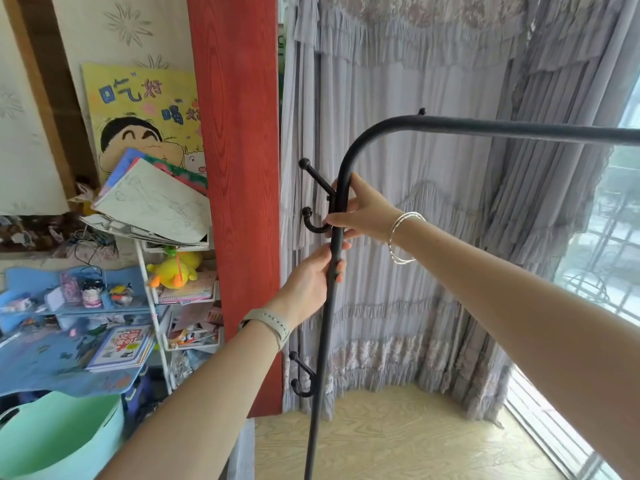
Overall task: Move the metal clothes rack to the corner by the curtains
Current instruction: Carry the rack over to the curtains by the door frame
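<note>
- The metal clothes rack (330,271), black and thin-tubed with ball-tipped hooks, is standing right before the curtains (415,237).
- The left hand (311,278) is clenching its upright; the right hand (363,209) is grasping just above that grip.
- Judging by this, the move is nearly finishing; only final settling is remaining.

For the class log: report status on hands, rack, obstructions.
Left hand and right hand both closed on the clothes rack upright. Rack stands close to the curtains. Red panel just beside it; floor ahead bare.
</note>
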Available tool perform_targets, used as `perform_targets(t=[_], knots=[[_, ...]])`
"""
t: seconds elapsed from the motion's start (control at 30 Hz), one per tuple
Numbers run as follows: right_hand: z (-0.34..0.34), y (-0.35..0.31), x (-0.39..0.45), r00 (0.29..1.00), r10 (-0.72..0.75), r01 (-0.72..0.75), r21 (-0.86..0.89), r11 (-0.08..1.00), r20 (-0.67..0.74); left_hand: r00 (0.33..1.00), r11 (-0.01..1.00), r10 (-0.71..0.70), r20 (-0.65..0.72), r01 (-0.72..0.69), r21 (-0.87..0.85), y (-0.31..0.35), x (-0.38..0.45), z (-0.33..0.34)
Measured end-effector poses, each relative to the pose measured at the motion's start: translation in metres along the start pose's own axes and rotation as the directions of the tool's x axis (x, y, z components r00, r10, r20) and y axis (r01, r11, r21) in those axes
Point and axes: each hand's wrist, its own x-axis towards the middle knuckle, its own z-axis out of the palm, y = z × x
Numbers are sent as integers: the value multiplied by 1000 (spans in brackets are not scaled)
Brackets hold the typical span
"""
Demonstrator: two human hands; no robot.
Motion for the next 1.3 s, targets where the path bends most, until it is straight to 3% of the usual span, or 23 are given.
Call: perform_targets(t=[0.27,0.4,0.73,0.8,0.93,1.03,1.1,1.2,1.3], knots=[[-1,3,-3,1000,-9,9,8,1000,-17,999,994,-23,-32,19,-105,-9,4,-2],[9,12,-4,999,-38,34,-124,992,-33,999,993,-10,-35,5,-122,-10,8,-6],[36,29,4,999,-32,24,-162,986,-44,981,998,18,-192,-6,62,-13,15,-27],[38,30,6,998,-21,13,-150,989,-55,982,996,42,-184,-28,83,-15,18,-24],[33,26,7,997,31,-43,-168,985,-74,994,996,64,-84,-69,-59,-18,28,-21],[27,23,4,997,69,-72,-71,995,-39,996,999,44,-77,-44,-8,-27,37,-24],[12,20,1,984,140,-125,128,984,-111,992,998,49,-115,-43,56,-30,45,-26],[-31,5,-7,944,243,-44,643,765,-225,985,986,127,-119,-112,124,-26,47,-33],[-84,-6,-26,894,299,122,824,553,-333,986,987,111,-125,-95,128,-23,46,-38]])
